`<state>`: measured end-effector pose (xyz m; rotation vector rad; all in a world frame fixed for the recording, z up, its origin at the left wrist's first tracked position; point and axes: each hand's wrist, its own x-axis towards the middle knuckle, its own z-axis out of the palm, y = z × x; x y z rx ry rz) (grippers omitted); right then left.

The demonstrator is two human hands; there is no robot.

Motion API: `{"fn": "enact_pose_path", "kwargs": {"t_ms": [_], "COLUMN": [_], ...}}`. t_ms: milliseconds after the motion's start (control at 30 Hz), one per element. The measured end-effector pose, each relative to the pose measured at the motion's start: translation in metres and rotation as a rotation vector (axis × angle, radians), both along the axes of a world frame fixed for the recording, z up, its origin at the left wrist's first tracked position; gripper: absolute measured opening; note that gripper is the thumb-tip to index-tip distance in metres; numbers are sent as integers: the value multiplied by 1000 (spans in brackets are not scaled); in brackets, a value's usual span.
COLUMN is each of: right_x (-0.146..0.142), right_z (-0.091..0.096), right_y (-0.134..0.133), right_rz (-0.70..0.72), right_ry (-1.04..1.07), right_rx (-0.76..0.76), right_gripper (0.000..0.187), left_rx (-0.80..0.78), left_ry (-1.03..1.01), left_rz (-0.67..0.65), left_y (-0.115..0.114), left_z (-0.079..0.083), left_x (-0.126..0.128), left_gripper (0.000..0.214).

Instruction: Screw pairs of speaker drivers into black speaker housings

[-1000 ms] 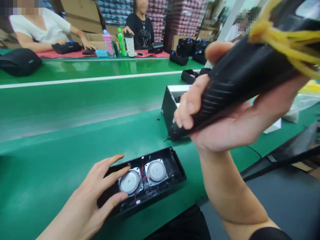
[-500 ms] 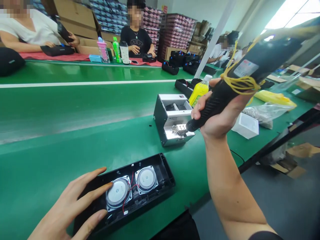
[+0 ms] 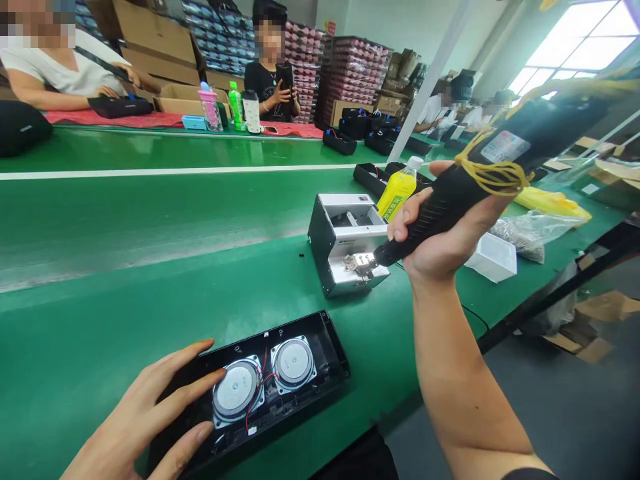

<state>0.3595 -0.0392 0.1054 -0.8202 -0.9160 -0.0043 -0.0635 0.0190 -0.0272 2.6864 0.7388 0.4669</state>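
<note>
My right hand point(image 3: 450, 233) is wrapped around a black electric screwdriver point(image 3: 433, 210) with yellow cord looped about its body. Its tip is at the metal outlet of a grey and black screw feeder point(image 3: 350, 243). A black speaker housing point(image 3: 320, 360) lies on the green bench below, holding two round speaker drivers, the larger one point(image 3: 237, 390) on the left and another point(image 3: 293, 363) on the right. Red wires with white connectors run between them. My left hand point(image 3: 130, 413) has its fingers spread over the housing's left end, one fingertip at the left driver's edge.
Behind the feeder stand a yellow bottle point(image 3: 397, 190) and more black housings point(image 3: 370, 179). To the right are a white plastic box point(image 3: 493, 257) and a clear bag of small parts point(image 3: 530, 233). Co-workers sit across the green bench point(image 3: 125, 227), handling black speakers.
My hands, the screwdriver and the housing keep almost the same places, with a slight shift of view. Across the bench, the co-worker in black has raised a dark object upright.
</note>
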Motion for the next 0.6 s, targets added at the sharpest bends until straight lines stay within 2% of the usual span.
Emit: {"fn": "enact_pose_path", "kwargs": {"t_ms": [600], "right_x": [-3], "right_z": [-1], "right_y": [-1], "right_rz": [18], "right_ry": [29], "right_rx": [-48], "right_gripper": [68], "left_rx": [4], "left_ry": [-14], "left_rz": [-6], "left_y": [2], "left_z": [0], "left_x": [2], "left_gripper": [50]}}
